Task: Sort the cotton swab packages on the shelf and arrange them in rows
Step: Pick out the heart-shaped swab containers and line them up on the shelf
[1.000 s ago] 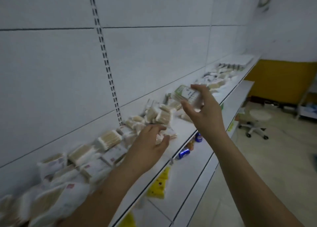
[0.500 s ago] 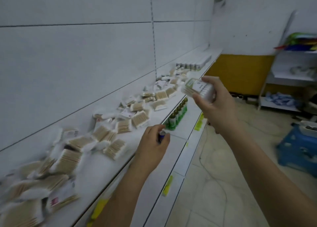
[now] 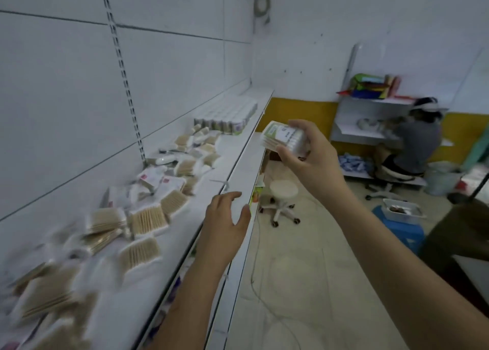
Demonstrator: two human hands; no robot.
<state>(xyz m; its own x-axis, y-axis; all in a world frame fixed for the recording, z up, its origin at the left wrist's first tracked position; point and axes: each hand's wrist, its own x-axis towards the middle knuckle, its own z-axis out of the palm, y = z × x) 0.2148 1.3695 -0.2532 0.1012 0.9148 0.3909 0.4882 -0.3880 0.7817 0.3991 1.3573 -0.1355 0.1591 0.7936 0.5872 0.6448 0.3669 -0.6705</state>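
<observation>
Clear plastic box of cotton swabs (image 3: pixel 284 139) is up in my right hand (image 3: pixel 308 162), fingers over the top and thumb underneath, so it's properly gripped. It's held out in the air past the front edge of the white shelf (image 3: pixel 239 162), not touching it. My left hand (image 3: pixel 225 229) is lower, by the shelf edge, fingers loose and spread, holding nothing.

Loose swab packets (image 3: pixel 148 220) are scattered along the shelf in no order, some flat, some overlapping; the closest ones are too blurry to make out. At the far end there's a neat row of boxes (image 3: pixel 227 117) lined up against the back wall.

Further out: a small white stool on wheels (image 3: pixel 283 199) on the floor under the box, a blue plastic stool (image 3: pixel 399 233) with a metal tray (image 3: pixel 403 209) on top, and another person (image 3: pixel 415 143) sitting at a white rack (image 3: pixel 370 122) in the corner.
</observation>
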